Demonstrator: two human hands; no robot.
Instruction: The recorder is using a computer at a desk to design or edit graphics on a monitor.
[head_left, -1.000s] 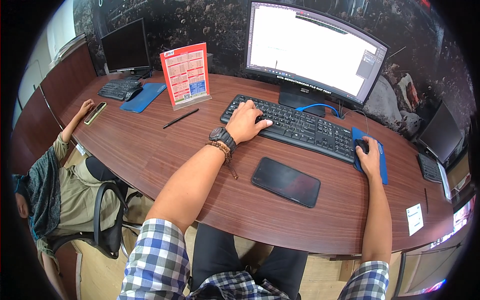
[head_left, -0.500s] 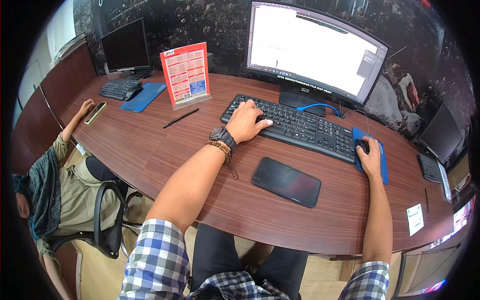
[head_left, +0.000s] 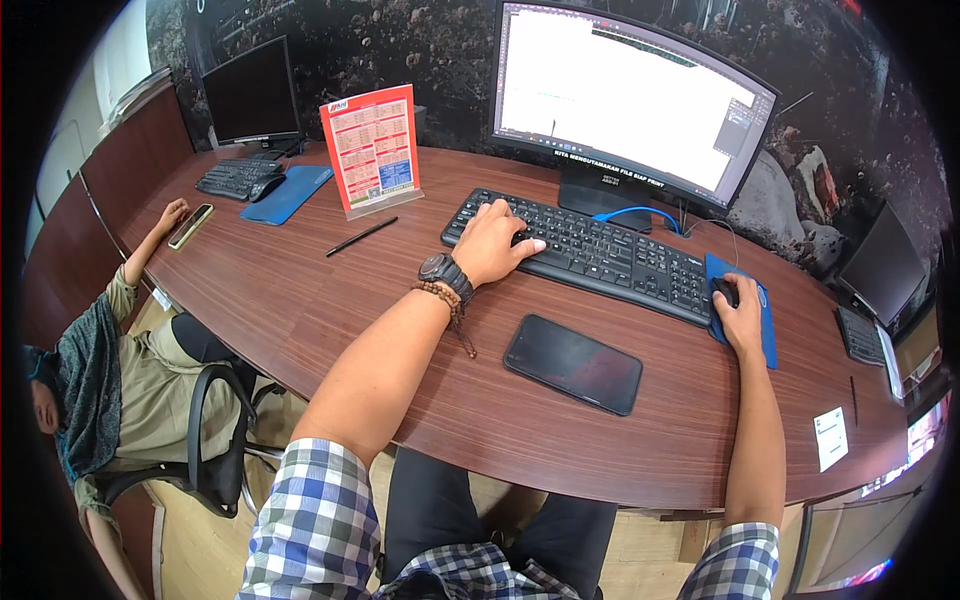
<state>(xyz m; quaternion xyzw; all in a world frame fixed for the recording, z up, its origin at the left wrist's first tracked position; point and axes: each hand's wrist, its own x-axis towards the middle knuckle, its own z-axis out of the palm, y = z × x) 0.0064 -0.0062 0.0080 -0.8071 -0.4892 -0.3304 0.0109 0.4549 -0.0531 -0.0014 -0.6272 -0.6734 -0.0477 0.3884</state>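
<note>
My left hand point(head_left: 490, 245) rests on the left part of a black keyboard point(head_left: 625, 262), fingers spread over the keys and thumb stretched along the lower rows. It grips nothing. At the keyboard's right end, my right hand point(head_left: 741, 315) is curled over a black computer mouse point(head_left: 726, 291), which it partly hides. Beneath the mouse lies a blue mouse pad point(head_left: 768, 340). Behind the keyboard stands a lit monitor point(head_left: 620, 95) with a mostly white page and dark tool panels. A dark smartphone point(head_left: 573, 364) lies face up between my forearms.
A red and white card stand point(head_left: 372, 150) and a black pen point(head_left: 362, 236) are left of the keyboard. Farther left, a seated person's hand point(head_left: 173, 213) is beside a phone point(head_left: 191, 227), near a second keyboard point(head_left: 238, 178). A white paper point(head_left: 830, 440) lies at right.
</note>
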